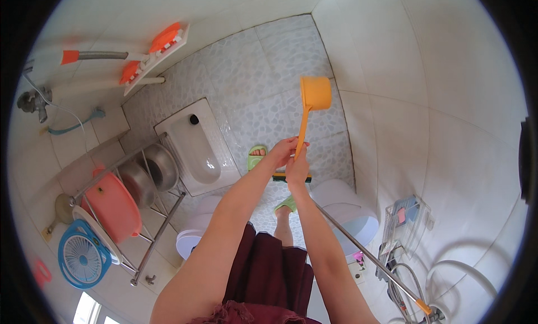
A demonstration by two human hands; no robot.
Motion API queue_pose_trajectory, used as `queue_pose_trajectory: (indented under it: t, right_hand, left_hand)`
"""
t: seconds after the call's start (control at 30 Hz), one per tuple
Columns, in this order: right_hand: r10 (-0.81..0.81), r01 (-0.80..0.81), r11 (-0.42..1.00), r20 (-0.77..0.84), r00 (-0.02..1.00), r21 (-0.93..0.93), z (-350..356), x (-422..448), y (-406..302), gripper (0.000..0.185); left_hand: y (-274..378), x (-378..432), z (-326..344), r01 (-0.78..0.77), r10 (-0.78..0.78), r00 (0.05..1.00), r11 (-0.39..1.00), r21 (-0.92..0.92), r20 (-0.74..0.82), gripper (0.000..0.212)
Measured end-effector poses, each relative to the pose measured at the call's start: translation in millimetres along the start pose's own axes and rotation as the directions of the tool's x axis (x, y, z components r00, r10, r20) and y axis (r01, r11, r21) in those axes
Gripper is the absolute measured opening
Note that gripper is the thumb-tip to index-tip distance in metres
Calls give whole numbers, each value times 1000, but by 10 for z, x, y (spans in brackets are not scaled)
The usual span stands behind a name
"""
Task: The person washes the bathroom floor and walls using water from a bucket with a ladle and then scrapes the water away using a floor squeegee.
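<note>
A yellow plastic water dipper (317,93) is held out ahead of me, its cup over the tiled floor. My right hand (297,169) is closed around the lower end of its handle. Against the same handle, just above, my left hand (286,151) touches with its fingers; whether it grips firmly is hard to tell. Below my hands, a floor squeegee (278,177) with a yellow and dark head lies on the floor, partly hidden by my right hand. Its long metal pole (365,246) slants to the lower right, passing behind my right forearm.
A squat toilet (195,147) is set in the floor at left. Beside it, a metal rack (157,235) holds steel basins (159,166), a pink basin (113,206) and a blue fan (84,257). White buckets (365,227) stand on both sides. Wire baskets (405,227) hang at right.
</note>
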State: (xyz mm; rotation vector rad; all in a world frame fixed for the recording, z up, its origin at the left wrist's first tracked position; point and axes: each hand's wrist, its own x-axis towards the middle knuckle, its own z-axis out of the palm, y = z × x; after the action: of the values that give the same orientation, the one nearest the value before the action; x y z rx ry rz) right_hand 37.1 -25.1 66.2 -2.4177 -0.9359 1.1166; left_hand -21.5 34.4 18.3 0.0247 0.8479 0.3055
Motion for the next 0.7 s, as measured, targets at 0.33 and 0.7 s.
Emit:
queue_pose_trajectory:
  t: [0.33,0.7]
  right_hand:
    - [113,-442,352,431,895,825,-880,-555,-276,41]
    - [14,-454,194,460,888,870,-1571,-2233,435,61]
  left_hand:
    - [-73,-294,407,65,-62,984,998,-12,166,34]
    - [-1186,-1635,1029,43,-86,975,977,209,202,39]
